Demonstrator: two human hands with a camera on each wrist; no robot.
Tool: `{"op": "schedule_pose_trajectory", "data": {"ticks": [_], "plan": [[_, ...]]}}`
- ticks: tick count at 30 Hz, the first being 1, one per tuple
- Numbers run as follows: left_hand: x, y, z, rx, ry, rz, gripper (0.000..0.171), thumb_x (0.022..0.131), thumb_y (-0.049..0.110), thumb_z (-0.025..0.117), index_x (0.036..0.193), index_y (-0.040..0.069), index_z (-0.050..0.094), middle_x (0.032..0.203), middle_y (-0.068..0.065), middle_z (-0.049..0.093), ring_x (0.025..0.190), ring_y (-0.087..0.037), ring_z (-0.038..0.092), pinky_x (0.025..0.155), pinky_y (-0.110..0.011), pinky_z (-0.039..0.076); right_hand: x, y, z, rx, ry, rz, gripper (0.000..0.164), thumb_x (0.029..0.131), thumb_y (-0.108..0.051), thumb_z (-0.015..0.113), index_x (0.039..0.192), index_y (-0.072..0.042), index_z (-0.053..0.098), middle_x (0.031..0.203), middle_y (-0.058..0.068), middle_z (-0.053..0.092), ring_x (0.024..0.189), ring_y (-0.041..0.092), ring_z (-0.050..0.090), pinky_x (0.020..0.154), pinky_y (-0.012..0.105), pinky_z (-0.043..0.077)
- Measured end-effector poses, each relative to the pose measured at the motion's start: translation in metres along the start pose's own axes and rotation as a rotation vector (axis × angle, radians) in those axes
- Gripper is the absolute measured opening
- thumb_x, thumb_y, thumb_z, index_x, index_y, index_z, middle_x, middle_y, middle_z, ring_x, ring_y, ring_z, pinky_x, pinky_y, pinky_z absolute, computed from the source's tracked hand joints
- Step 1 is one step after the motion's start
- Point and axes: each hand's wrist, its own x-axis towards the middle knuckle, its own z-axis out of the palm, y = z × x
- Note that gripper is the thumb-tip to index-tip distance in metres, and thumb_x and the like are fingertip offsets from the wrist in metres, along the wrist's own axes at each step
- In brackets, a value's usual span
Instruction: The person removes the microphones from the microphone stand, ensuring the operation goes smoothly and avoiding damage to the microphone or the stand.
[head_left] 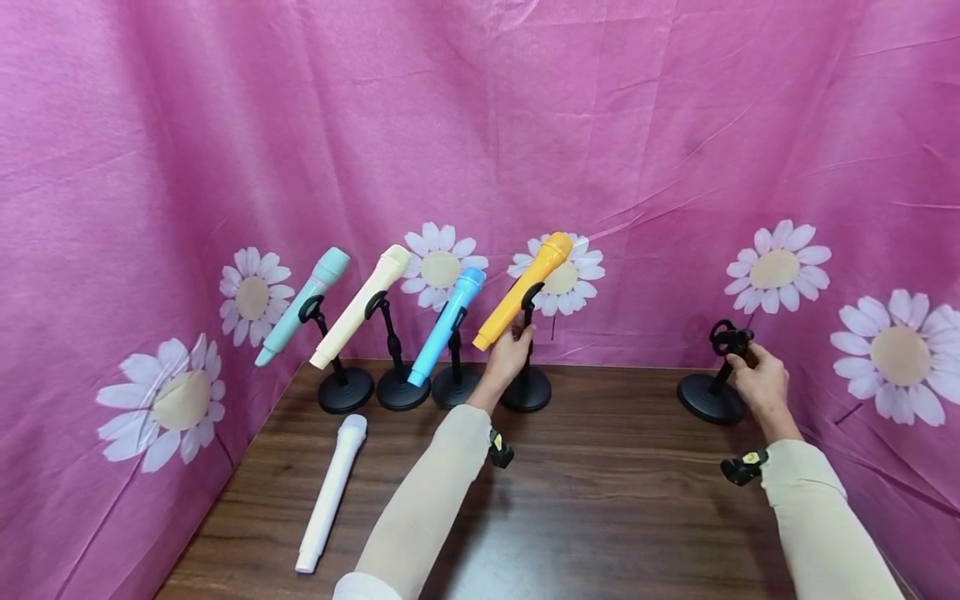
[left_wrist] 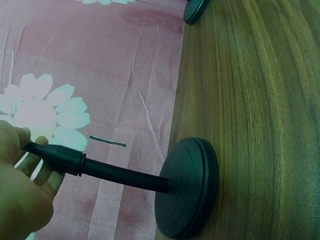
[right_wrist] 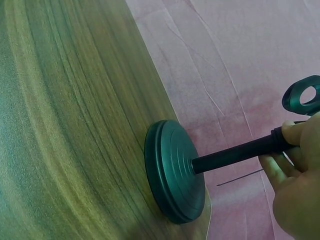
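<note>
My left hand (head_left: 508, 357) grips the upper pole of a black microphone stand (head_left: 527, 392), which holds a tilted orange-yellow microphone (head_left: 525, 289). In the left wrist view, fingers and thumb curl round the stand's collar (left_wrist: 67, 159), above the round base (left_wrist: 187, 187). At the right, my right hand (head_left: 763, 385) pinches another black stand (head_left: 711, 400) just below its ring-shaped clip (head_left: 729, 337); this clip carries no microphone. The right wrist view shows the thumb and fingers about the pole (right_wrist: 235, 154), with the round base (right_wrist: 175, 172) by the table's back edge.
Left of my left hand, stands hold a blue microphone (head_left: 447, 325), a cream microphone (head_left: 362, 306) and a mint-green microphone (head_left: 303, 304). A white microphone (head_left: 332, 496) lies on the wooden table (head_left: 600, 500). Pink flowered cloth (head_left: 637, 150) hangs behind and at both sides.
</note>
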Motion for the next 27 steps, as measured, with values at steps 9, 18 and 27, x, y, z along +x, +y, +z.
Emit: {"op": "schedule_pose_trajectory", "data": {"ticks": [9, 18, 27], "plan": [[-0.001, 0.001, 0.001, -0.034, -0.005, -0.043, 0.04, 0.11, 0.027, 0.062, 0.145, 0.009, 0.058, 0.134, -0.013, 0.065, 0.124, -0.031, 0.064, 0.112, -0.047, 0.054, -0.003, 0.0, 0.0, -0.011, -0.017, 0.009, 0.052, 0.111, -0.023, 0.051, 0.154, 0.007, 0.046, 0.137, 0.041, 0.059, 0.133, 0.056, 0.052, 0.116, 0.065, 0.038], [-0.001, -0.001, 0.002, -0.032, 0.038, -0.006, 0.032, 0.109, 0.027, 0.063, 0.136, 0.009, 0.065, 0.128, -0.012, 0.067, 0.122, -0.03, 0.066, 0.108, -0.045, 0.056, -0.019, -0.015, 0.012, 0.056, 0.117, 0.118, 0.056, 0.102, -0.019, 0.064, 0.148, 0.011, 0.05, 0.125, 0.027, 0.066, 0.125, 0.04, 0.06, 0.118, 0.056, 0.04], [-0.004, -0.002, 0.002, -0.038, 0.077, 0.04, 0.027, 0.107, 0.02, 0.067, 0.131, 0.006, 0.07, 0.125, -0.014, 0.073, 0.121, -0.032, 0.067, 0.105, -0.045, 0.058, -0.049, -0.045, 0.03, 0.067, 0.053, 0.048, 0.028, 0.102, -0.022, 0.065, 0.114, -0.001, 0.078, 0.056, -0.041, 0.05, 0.052, -0.02, 0.046, 0.074, 0.018, 0.043]]}}
